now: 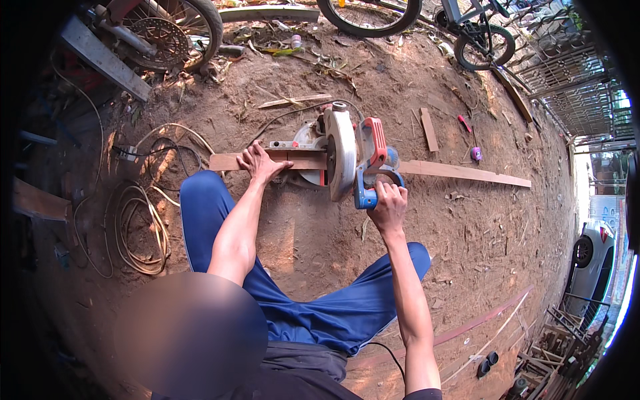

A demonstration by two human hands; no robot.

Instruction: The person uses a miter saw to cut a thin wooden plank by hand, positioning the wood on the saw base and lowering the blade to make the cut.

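Observation:
A miter saw [341, 157] with a silver blade guard and a red and blue body stands on the dirt in front of me. My right hand [389, 205] is closed round its blue handle [365, 190]. A long wooden board [460, 171] lies across the saw's base and reaches out to both sides. On the board's left part rests my left hand [259, 163], fingers spread, pressing it beside the fence [283, 145]. The blade and the spot where it meets the wood are hidden behind the guard.
A coiled cable [143, 230] lies at left near a plug connection [127, 153]. Right of the saw are a short wood offcut [429, 130], a pink-handled tool [464, 123] and a purple object [476, 154]. Bicycle and motorcycle wheels [160, 40] stand at the far side.

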